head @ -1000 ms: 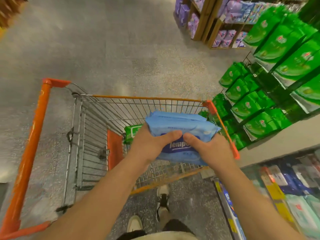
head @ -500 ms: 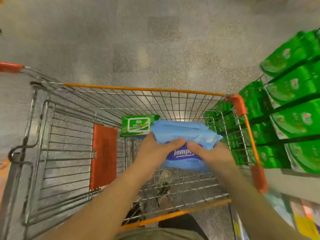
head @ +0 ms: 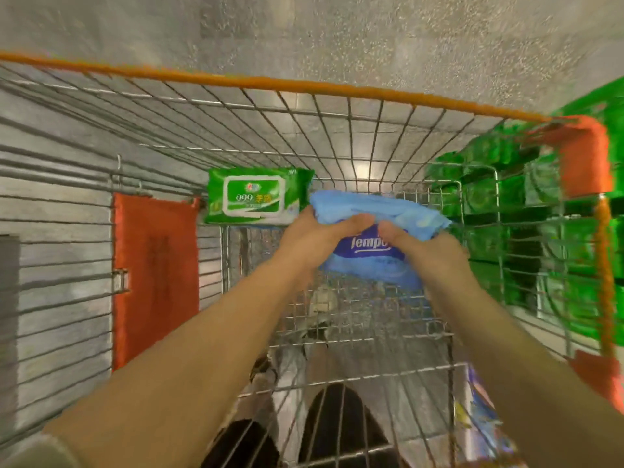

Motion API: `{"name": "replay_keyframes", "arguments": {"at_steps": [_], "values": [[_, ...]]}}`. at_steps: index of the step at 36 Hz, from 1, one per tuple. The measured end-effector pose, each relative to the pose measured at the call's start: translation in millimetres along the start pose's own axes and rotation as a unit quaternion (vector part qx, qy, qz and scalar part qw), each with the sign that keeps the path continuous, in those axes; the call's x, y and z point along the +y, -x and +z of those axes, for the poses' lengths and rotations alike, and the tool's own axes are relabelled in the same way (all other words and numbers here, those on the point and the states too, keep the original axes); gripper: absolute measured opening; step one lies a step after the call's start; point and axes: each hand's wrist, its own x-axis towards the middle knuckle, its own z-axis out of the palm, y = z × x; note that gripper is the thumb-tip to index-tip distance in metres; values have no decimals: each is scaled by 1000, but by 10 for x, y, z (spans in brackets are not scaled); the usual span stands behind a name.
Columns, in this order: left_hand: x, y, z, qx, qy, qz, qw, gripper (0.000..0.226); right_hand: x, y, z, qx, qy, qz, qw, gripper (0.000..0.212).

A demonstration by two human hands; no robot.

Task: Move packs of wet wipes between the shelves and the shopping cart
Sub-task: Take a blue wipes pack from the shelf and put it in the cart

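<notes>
Both hands hold a blue Tempo wet wipes pack [head: 371, 251] over the inside of the wire shopping cart [head: 304, 92]. My left hand [head: 310, 238] grips its left end, thumb on top. My right hand [head: 422, 248] grips its right end, thumb on top as well. A green wet wipes pack [head: 253, 195] lies inside the cart, just left of and beyond the blue pack.
The cart has orange rim trim and an orange flap [head: 155, 275] on its left inner side. Shelves with green packs [head: 540, 214] stand to the right, seen through the cart's wire. Grey speckled floor [head: 304, 35] lies beyond. More coloured packs [head: 479, 413] show at lower right.
My view has tilted down and come closer over the cart. Both hands have carried the blue pack lower and further into the basket, next to the green pack.
</notes>
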Motion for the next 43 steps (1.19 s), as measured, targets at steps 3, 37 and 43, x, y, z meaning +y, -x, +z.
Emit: {"name": "replay_keyframes", "arguments": {"at_steps": [3,37,43], "values": [[0,-238,5,20,-2,-7,1000,68,5,-264,64,-5,14,2,1000,53],[478,-210,-138,138,-215,37,966,69,-319,-753,335,98,66,41,992,58],[714,115,-247,129,-262,73,954,84,-526,-454,210,80,130,2,988,54]]}}
